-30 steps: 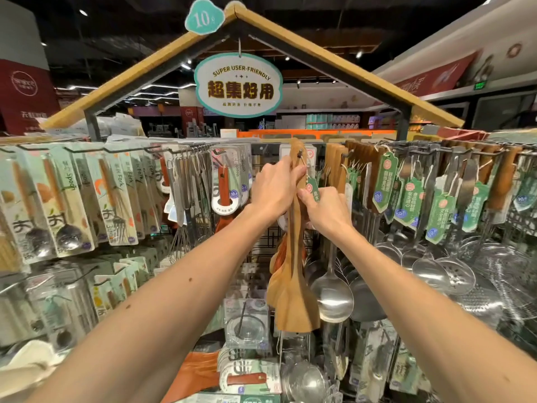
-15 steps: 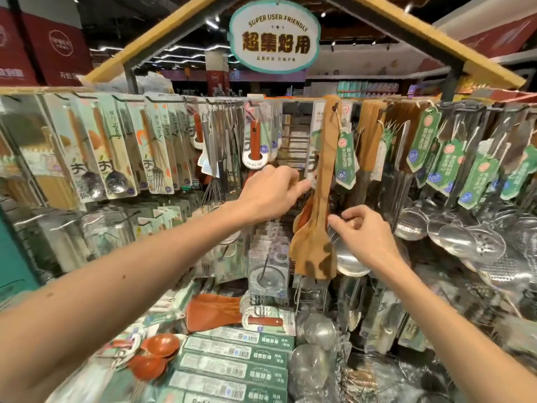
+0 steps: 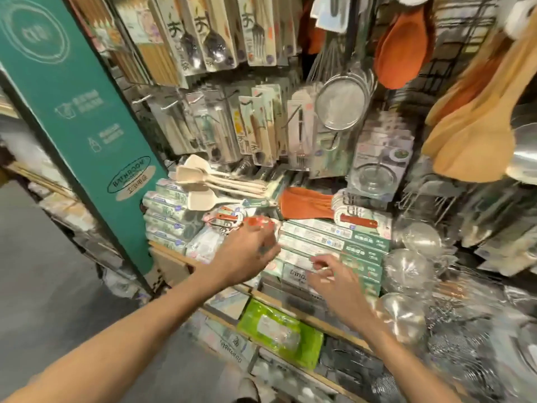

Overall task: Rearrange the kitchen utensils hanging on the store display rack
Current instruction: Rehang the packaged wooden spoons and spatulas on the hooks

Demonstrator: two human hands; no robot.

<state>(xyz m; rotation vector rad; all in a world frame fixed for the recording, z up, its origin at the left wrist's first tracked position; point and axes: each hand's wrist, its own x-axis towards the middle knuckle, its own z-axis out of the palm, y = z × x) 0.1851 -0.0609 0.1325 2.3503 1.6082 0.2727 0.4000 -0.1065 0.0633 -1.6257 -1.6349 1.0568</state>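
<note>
Both arms reach forward; left grip (image 3: pixel 250 253) curled and blurred, right grip (image 3: pixel 329 276) loosely spread.

Head view, steeply down (close) at display rack (image 3: pixel 462 36)

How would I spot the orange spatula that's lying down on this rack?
Start at the tall teal panel on the left and go right to the stack of green-and-white boxes. The orange spatula lies flat on that stack, right of the cream spatulas. Unlike them it is orange, and unlike the orange utensil up high it does not hang.
</note>
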